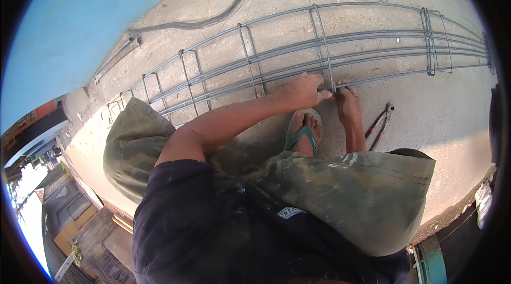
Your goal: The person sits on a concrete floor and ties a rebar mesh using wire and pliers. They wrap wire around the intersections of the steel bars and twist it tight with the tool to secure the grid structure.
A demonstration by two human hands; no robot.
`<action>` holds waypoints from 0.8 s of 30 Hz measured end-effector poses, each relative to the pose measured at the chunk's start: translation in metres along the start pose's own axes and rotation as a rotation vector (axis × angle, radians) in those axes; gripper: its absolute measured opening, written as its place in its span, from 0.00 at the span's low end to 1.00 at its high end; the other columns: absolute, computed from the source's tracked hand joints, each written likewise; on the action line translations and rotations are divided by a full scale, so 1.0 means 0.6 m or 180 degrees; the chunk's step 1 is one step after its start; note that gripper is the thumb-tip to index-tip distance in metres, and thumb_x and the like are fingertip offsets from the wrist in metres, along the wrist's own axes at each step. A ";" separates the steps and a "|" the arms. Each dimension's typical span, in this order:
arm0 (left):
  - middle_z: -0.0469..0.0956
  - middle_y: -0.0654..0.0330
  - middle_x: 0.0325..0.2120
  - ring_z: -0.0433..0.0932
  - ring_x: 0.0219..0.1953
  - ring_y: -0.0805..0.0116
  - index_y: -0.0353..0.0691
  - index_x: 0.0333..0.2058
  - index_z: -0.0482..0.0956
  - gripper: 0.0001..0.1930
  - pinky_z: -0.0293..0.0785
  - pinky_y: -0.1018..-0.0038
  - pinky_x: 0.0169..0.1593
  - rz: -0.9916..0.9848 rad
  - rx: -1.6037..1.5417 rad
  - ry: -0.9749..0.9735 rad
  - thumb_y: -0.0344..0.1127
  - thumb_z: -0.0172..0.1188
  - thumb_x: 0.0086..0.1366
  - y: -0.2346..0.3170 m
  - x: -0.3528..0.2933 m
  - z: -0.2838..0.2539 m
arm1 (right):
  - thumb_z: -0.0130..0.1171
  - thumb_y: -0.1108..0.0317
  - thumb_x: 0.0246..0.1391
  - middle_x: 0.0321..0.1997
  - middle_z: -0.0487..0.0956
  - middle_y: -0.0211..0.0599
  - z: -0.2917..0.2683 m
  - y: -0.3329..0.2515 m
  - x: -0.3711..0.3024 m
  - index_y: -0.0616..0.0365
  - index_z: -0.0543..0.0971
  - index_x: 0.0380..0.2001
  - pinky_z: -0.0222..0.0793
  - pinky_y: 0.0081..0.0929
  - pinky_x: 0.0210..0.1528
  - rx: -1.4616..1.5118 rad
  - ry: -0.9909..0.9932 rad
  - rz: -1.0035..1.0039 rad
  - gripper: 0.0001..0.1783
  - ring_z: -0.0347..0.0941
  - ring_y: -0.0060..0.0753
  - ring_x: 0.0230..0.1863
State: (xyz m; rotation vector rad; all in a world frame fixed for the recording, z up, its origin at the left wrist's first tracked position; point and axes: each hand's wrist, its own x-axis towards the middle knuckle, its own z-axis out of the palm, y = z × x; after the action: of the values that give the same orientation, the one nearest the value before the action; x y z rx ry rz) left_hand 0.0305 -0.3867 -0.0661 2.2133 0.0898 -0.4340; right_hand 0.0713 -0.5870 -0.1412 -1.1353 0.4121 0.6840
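A long rebar cage [287, 46] of grey steel bars and rectangular stirrups lies across the ground before me. At its near lower bar, one stirrup [326, 52] crosses between my hands. My left hand [306, 91] is closed just left of that crossing, its thumb pointing toward the stirrup. On the other side, my right hand [348, 102] has its fingers curled against the bar. Anything small pinched in the fingers is too hidden to name. Pincers [380, 127] with dark handles lie on the ground to the right of my right hand.
Beyond the cage lies a bundle of thin dark wire or rods [223, 14]. Short metal pipes [118, 58] rest near the blue wall [80, 18] at the left. My foot in a green-strapped flip-flop [304, 132] stands just below the hands. A dark, shaded edge borders the ground at far right.
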 end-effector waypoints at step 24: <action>0.62 0.43 0.49 0.71 0.50 0.50 0.21 0.65 0.38 0.44 0.71 0.54 0.56 -0.0504 -0.5242 0.3854 0.45 0.55 0.68 -0.280 -0.067 -0.334 | 0.34 0.76 0.62 0.35 0.68 0.31 -0.055 -0.022 0.053 0.55 0.66 0.41 0.58 0.25 0.22 0.1617 0.0347 0.0054 0.10 0.67 0.28 0.34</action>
State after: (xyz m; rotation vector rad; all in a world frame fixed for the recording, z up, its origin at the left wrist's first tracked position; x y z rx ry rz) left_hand 0.0126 -0.1228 -0.0627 0.5395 0.8846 0.7583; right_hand 0.1048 -0.6121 -0.1646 -0.6880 0.6472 0.4936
